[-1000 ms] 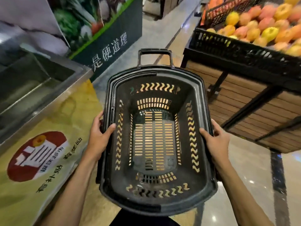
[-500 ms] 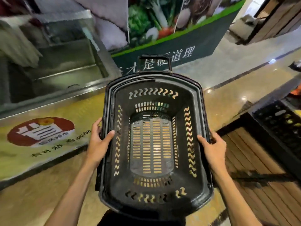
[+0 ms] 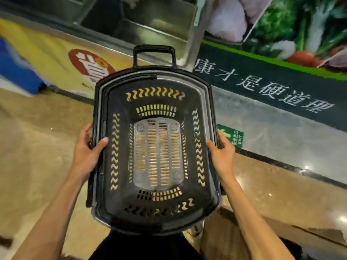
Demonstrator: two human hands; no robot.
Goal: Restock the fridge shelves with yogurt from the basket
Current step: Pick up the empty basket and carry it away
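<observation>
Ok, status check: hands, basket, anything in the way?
Left hand and right hand grip the basket by its side rims. Basket held up, empty. Steel counter ahead, clear of the basket.

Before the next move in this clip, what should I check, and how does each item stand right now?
1. Left hand grips the basket at its left rim, thumb inside: ok.
2. Right hand grips the right rim the same way: ok.
3. Yogurt in the basket: not ok; only its bare slotted bottom shows.
4. Fridge shelves in view: not ok; ahead are a steel counter and a vegetable poster.
5. Basket held level: ok; its opening faces up at the camera.
6. Floor just ahead of the feet free to walk: cannot tell; the basket hides it.
</observation>
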